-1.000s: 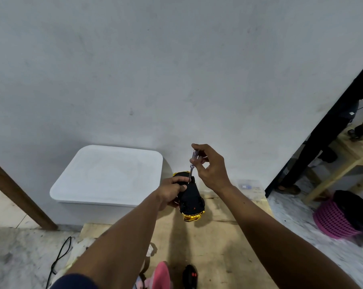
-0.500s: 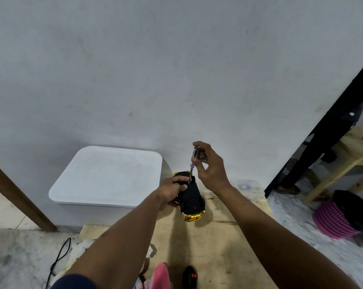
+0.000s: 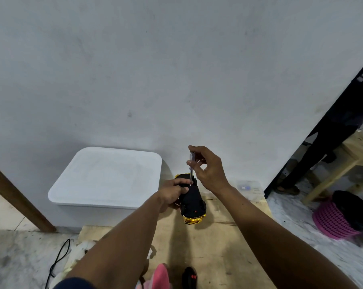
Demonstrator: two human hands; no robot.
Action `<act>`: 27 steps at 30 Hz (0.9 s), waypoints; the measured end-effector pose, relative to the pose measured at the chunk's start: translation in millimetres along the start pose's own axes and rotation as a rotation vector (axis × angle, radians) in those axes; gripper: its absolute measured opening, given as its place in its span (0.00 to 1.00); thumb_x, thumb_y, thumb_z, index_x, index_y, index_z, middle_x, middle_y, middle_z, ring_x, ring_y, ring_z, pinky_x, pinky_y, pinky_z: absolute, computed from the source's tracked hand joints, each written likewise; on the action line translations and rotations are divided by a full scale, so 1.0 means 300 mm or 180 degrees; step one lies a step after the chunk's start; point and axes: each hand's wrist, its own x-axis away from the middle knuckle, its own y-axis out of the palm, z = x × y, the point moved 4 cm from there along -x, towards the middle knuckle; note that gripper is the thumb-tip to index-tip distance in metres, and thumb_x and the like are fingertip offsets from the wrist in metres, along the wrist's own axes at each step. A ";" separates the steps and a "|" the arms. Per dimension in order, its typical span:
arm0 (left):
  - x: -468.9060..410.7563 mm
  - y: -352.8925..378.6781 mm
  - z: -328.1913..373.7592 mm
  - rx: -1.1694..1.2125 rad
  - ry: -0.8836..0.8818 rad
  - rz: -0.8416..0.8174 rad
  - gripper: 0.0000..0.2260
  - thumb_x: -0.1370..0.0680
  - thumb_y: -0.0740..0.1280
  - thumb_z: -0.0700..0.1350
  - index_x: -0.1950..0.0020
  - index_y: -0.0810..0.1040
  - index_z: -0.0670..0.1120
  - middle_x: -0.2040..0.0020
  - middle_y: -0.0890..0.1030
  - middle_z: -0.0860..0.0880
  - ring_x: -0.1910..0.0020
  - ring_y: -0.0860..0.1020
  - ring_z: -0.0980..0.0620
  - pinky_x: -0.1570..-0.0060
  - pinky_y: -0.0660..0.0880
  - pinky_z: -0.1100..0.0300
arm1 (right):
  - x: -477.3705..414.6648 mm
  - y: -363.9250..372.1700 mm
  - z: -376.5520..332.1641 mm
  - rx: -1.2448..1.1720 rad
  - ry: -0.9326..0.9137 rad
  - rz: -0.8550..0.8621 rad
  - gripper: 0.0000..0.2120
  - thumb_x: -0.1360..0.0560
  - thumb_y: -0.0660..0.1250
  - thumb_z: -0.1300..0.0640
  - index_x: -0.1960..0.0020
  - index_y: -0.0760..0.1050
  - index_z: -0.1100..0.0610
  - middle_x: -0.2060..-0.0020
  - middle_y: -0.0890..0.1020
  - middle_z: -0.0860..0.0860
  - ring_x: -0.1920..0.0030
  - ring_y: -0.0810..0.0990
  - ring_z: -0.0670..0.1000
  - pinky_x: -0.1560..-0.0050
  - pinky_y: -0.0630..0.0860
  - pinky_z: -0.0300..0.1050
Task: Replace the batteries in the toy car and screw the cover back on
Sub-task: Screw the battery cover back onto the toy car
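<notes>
A gold toy car [image 3: 192, 202] is held upside down above the wooden table [image 3: 214, 247], its black underside facing me. My left hand [image 3: 172, 192] grips the car's left side, thumb lying across the underside. My right hand [image 3: 207, 170] pinches the clear handle of a small screwdriver [image 3: 191, 165] between thumb and fingers. The screwdriver stands nearly upright with its tip down on the far end of the underside, next to my left thumb. The battery cover and the screw cannot be made out.
A white lidded bin [image 3: 105, 178] stands left of the car against the grey wall. A black remote [image 3: 189, 277] and a pink object [image 3: 160, 276] lie at the table's near edge. A pink basket [image 3: 333, 222] and a wooden bench [image 3: 351, 155] are at the right.
My right hand has shifted its fingers on the screwdriver handle, which now shows more above the fingers. The car and my left hand stay put.
</notes>
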 end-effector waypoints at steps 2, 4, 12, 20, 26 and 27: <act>-0.002 0.004 -0.003 0.0010 0.0011 0.0006 0.13 0.20 0.63 0.40 0.46 0.81 0.57 0.51 0.81 0.46 0.65 0.78 0.46 0.63 0.76 0.56 | 0.001 0.000 0.001 -0.0022 -0.0015 0.0024 0.17 0.25 0.72 0.64 0.38 0.77 0.55 0.48 0.82 0.47 0.51 0.81 0.47 0.50 0.80 0.42; -0.002 0.005 -0.005 0.0034 0.0008 0.0022 0.13 0.20 0.63 0.40 0.47 0.82 0.58 0.51 0.81 0.46 0.66 0.78 0.47 0.64 0.76 0.56 | 0.002 -0.001 -0.001 -0.0044 0.0034 -0.0028 0.17 0.24 0.67 0.67 0.37 0.77 0.55 0.47 0.82 0.50 0.51 0.83 0.49 0.49 0.81 0.41; 0.001 -0.005 0.001 0.0085 0.0004 0.0026 0.13 0.19 0.63 0.40 0.47 0.81 0.57 0.51 0.81 0.46 0.66 0.78 0.47 0.65 0.76 0.57 | 0.002 -0.025 0.014 -0.0068 0.0008 0.0262 0.18 0.27 0.74 0.65 0.39 0.78 0.56 0.52 0.82 0.49 0.53 0.82 0.47 0.52 0.81 0.45; 0.001 -0.016 -0.007 0.0090 -0.0022 0.0050 0.13 0.19 0.62 0.40 0.47 0.81 0.57 0.50 0.81 0.46 0.62 0.78 0.44 0.61 0.76 0.55 | 0.006 -0.022 0.013 -0.0035 0.0096 0.0132 0.18 0.27 0.73 0.66 0.40 0.78 0.55 0.56 0.82 0.47 0.58 0.81 0.49 0.54 0.80 0.51; 0.004 -0.013 -0.008 0.0071 -0.0033 0.0032 0.13 0.19 0.62 0.40 0.44 0.81 0.56 0.50 0.81 0.46 0.65 0.78 0.46 0.64 0.76 0.57 | 0.003 -0.011 -0.003 -0.0029 0.0098 -0.0041 0.22 0.24 0.66 0.69 0.35 0.77 0.51 0.47 0.83 0.47 0.49 0.83 0.48 0.48 0.80 0.43; 0.005 -0.012 -0.007 0.0053 -0.0029 0.0037 0.13 0.19 0.62 0.40 0.44 0.81 0.56 0.51 0.81 0.46 0.65 0.77 0.46 0.64 0.75 0.58 | 0.002 -0.009 -0.005 -0.0025 0.0110 -0.0050 0.22 0.25 0.65 0.70 0.35 0.77 0.51 0.49 0.83 0.48 0.51 0.83 0.48 0.50 0.81 0.42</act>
